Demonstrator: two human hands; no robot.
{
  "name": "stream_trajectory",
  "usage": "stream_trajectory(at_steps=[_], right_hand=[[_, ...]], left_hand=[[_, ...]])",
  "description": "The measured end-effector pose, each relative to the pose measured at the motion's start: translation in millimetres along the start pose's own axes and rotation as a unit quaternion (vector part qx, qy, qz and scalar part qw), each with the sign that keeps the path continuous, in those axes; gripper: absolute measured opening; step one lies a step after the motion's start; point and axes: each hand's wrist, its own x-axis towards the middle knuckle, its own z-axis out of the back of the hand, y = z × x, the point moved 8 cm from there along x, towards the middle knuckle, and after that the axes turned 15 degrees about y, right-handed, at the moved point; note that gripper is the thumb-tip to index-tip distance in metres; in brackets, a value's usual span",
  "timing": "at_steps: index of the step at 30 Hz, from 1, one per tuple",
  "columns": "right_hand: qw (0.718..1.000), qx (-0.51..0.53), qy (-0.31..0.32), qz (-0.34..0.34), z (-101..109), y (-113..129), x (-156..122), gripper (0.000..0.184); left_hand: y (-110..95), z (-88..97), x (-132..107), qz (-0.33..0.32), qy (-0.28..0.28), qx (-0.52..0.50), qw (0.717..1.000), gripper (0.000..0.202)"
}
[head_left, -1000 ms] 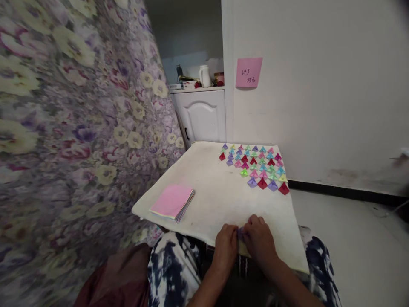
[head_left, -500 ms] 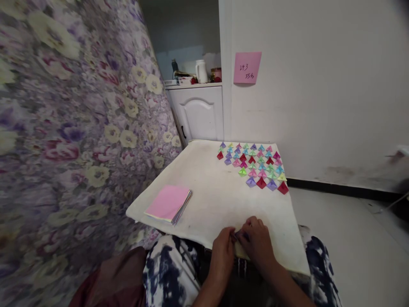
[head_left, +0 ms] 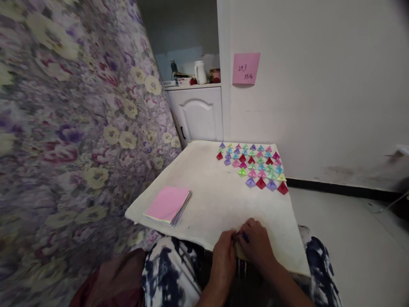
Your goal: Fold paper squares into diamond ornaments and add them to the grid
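Observation:
At the near edge of the cream-covered board (head_left: 204,187), my left hand (head_left: 224,250) and my right hand (head_left: 256,239) meet with bent fingers. Pinched between their fingertips is a small dark purple folded paper (head_left: 237,236), mostly covered by the fingers. Its exact shape cannot be made out. Farther back on the right lie several rows of small folded paper pieces (head_left: 260,183) in red, purple, green, pink, blue and yellow. To the left of my hands rests a stack of square paper (head_left: 168,204) with a pink sheet on top.
A floral curtain (head_left: 79,140) hangs along the left side. Behind the board stand a white cabinet (head_left: 198,113) with a white jug (head_left: 200,72) on it, and a wall bearing a pink note (head_left: 246,68). The board sits over my patterned trouser legs (head_left: 169,273).
Both hands have stayed close together at the board's near edge, with only a slight shift of the fingers around the purple paper. The rows and the stack look the same.

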Motion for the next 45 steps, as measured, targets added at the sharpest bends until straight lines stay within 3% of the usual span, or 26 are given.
stream_trajectory(at_steps=[10,24,37,40,45], right_hand=[[0.999,-0.019,-0.017,-0.02,-1.5,3.3,-0.3,0.003],[1.0,-0.011,-0.02,0.019,5.5,8.0,-16.0,0.01],[0.998,-0.054,0.021,0.023,7.5,9.5,-4.5,0.013],[0.999,-0.028,0.02,0.023,12.5,4.1,-10.3,0.008],[0.996,0.086,-0.007,0.028,22.3,-18.3,-21.1,0.024]], left_hand=[[-6.1,-1.1,0.5,0.006,-0.004,0.013,1.0,0.027],[-5.7,2.0,9.4,0.028,-0.013,0.07,0.997,0.022],[-7.5,0.3,10.3,0.021,-0.013,0.08,0.997,0.024],[-9.2,1.3,9.4,0.014,-0.014,0.079,0.997,0.023],[-9.5,3.5,9.3,0.004,-0.012,0.078,0.997,0.022]])
